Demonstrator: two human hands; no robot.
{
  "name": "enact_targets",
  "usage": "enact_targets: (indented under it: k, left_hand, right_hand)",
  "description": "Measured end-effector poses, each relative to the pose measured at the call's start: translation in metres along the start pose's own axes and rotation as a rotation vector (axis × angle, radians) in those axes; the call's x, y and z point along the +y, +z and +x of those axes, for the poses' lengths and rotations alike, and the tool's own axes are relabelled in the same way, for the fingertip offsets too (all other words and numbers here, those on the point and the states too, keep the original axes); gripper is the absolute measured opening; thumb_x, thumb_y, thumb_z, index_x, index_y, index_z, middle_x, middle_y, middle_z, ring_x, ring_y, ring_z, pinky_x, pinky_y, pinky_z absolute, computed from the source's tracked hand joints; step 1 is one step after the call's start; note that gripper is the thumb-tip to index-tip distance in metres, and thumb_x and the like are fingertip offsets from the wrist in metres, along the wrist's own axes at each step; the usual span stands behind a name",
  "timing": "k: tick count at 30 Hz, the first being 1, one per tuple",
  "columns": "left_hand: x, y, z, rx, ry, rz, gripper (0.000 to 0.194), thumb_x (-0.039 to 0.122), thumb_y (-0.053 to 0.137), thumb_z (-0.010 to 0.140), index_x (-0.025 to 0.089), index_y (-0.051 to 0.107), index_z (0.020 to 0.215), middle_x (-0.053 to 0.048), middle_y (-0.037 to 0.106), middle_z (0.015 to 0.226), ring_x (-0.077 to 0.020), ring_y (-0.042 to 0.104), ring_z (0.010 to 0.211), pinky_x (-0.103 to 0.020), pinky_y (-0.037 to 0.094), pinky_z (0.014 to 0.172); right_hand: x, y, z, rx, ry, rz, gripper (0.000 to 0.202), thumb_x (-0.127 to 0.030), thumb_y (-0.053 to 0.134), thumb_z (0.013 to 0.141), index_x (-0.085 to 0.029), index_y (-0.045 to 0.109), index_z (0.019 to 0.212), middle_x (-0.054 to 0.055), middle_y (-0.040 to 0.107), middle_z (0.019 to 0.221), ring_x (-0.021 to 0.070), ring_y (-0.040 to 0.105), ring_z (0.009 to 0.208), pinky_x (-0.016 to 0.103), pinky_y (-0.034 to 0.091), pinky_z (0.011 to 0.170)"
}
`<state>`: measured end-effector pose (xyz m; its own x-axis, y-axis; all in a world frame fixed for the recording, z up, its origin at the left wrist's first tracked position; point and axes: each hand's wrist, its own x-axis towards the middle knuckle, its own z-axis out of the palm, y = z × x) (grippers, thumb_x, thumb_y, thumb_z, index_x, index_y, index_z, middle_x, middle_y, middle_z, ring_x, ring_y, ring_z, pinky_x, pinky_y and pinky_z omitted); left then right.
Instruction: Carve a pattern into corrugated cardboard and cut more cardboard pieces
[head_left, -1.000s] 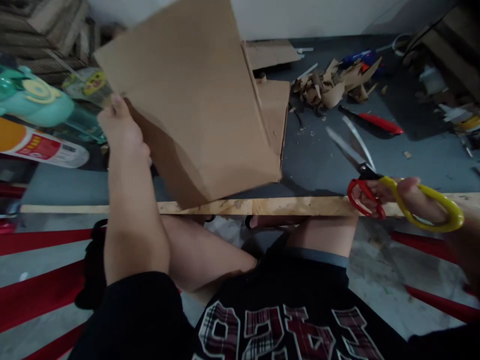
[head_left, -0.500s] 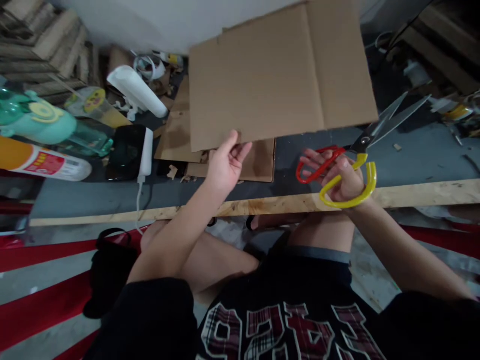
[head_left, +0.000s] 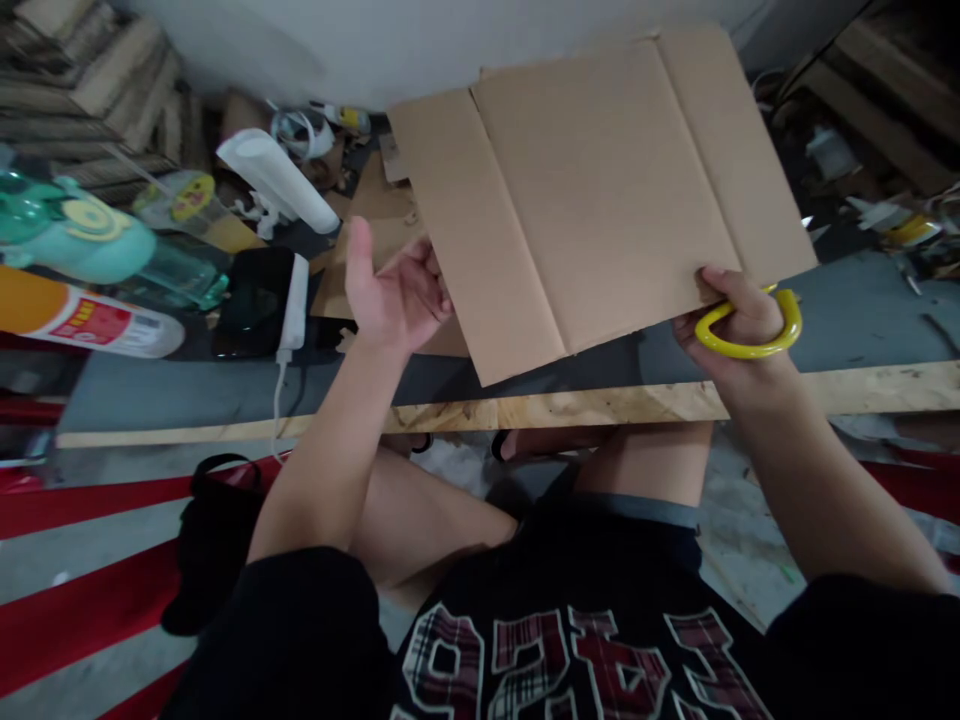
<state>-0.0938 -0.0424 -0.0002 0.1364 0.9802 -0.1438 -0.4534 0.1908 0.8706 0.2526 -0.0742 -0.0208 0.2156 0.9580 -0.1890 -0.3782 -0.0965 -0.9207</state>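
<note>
A large creased piece of cardboard (head_left: 600, 190) is held up over the grey table, tilted. My right hand (head_left: 739, 320) pinches its lower right edge, thumb on top, and also has the scissors with it. Their yellow handle (head_left: 750, 350) loops round the hand; most of the blades and the red handle are hidden by the cardboard. My left hand (head_left: 401, 290) is at the cardboard's left edge, palm up with the thumb raised and apart; some fingertips lie at or behind the edge. More cardboard (head_left: 367, 240) lies on the table behind my left hand.
On the left are an orange-labelled bottle (head_left: 90, 320), a green bottle (head_left: 97, 245), a drink cup (head_left: 202, 215), a black phone (head_left: 251, 300) and a white power bank (head_left: 295, 305) with a cable. A white roll (head_left: 277, 180) stands behind. Glue bottles (head_left: 900, 220) lie at right.
My right hand has taken hold of the cardboard, and the scissors have gone mostly behind it. The cardboard has turned and shifted right. My left hand has moved left and opened from its pinch.
</note>
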Motion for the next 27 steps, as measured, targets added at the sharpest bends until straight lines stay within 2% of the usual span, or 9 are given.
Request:
enact_targets:
  k: [3,5,7,9,14,17,20,23,27]
  left_hand:
    - [-0.006,0.012,-0.001,-0.057,0.027,0.045,0.059,0.072,0.038,0.098,0.022,0.069,0.102,-0.011,0.078,0.110,-0.0318,0.052,0.145,-0.046,0.055,0.112]
    - [-0.019,0.020,0.002,0.086,0.161,0.054,0.027,0.047,0.064,0.094,0.022,0.066,0.105,-0.006,0.077,0.113,-0.0277,0.053,0.145,-0.042,0.053,0.115]
    - [-0.031,0.025,0.005,0.217,0.226,0.055,0.019,0.038,0.070,0.091,0.022,0.064,0.098,-0.005,0.076,0.114,-0.0268,0.056,0.143,-0.041,0.053,0.115]
    - [-0.039,0.027,0.004,0.248,0.201,0.045,0.021,0.040,0.069,0.092,0.021,0.063,0.096,-0.005,0.076,0.112,-0.0273,0.059,0.140,-0.042,0.054,0.114]
    - [-0.042,0.035,-0.016,0.074,0.025,0.059,0.042,0.037,0.091,0.071,0.020,0.068,0.101,-0.007,0.078,0.107,-0.0324,0.069,0.127,-0.044,0.059,0.105]
    - [-0.038,0.039,-0.023,0.090,0.086,0.094,0.042,0.040,0.092,0.069,0.022,0.070,0.100,-0.006,0.079,0.112,-0.0309,0.068,0.128,-0.038,0.060,0.103]
    - [-0.032,0.037,-0.020,0.186,0.191,0.077,0.037,0.039,0.089,0.072,0.026,0.071,0.102,-0.003,0.078,0.114,-0.0282,0.062,0.135,-0.037,0.056,0.107]
    - [-0.023,0.027,-0.013,0.228,0.295,0.065,0.034,0.031,0.085,0.076,0.031,0.070,0.106,0.003,0.078,0.115,-0.0243,0.055,0.142,-0.039,0.050,0.116]
    - [-0.014,0.019,-0.007,0.241,0.404,0.055,0.023,0.023,0.081,0.079,0.033,0.068,0.095,0.008,0.078,0.105,-0.0205,0.060,0.132,-0.038,0.049,0.117]
  right_hand:
    - [-0.004,0.008,0.001,0.034,-0.010,0.045,0.032,-0.027,0.087,0.055,-0.028,0.064,0.077,-0.004,0.074,0.086,0.0160,0.067,0.074,0.031,0.057,0.057]
    - [-0.006,0.012,0.002,-0.003,-0.018,0.028,0.033,-0.025,0.087,0.055,-0.028,0.064,0.079,-0.005,0.074,0.088,0.0163,0.068,0.074,0.032,0.057,0.060]
    - [-0.007,0.013,0.006,0.004,-0.052,0.017,0.032,-0.024,0.087,0.057,-0.028,0.062,0.077,-0.006,0.075,0.086,0.0160,0.068,0.075,0.032,0.057,0.062]
    - [-0.008,0.011,0.011,0.043,-0.102,0.018,0.033,-0.023,0.087,0.056,-0.028,0.060,0.075,-0.006,0.074,0.083,0.0151,0.067,0.074,0.032,0.054,0.063]
    - [-0.012,0.006,0.018,0.066,-0.073,-0.015,0.037,-0.031,0.089,0.057,-0.027,0.062,0.082,-0.008,0.070,0.081,0.0126,0.063,0.075,0.029,0.049,0.067]
    - [-0.019,0.005,0.016,0.028,-0.046,-0.097,0.037,-0.040,0.085,0.062,-0.028,0.063,0.090,-0.006,0.067,0.080,0.0137,0.057,0.071,0.032,0.048,0.068]
    - [-0.028,-0.002,0.013,-0.006,-0.045,-0.177,0.034,-0.047,0.081,0.064,-0.028,0.054,0.072,-0.007,0.046,0.057,0.0107,0.043,0.054,0.031,0.046,0.060]
    - [-0.038,-0.016,0.005,-0.175,0.022,-0.267,0.043,-0.057,0.078,0.063,-0.026,0.048,0.061,-0.008,0.028,0.045,0.0069,0.028,0.041,0.027,0.031,0.043]
    - [-0.044,-0.034,-0.014,-0.442,0.105,-0.461,0.067,-0.089,0.073,0.058,-0.025,0.055,0.069,-0.006,0.039,0.048,0.0087,0.035,0.037,0.027,0.025,0.038]
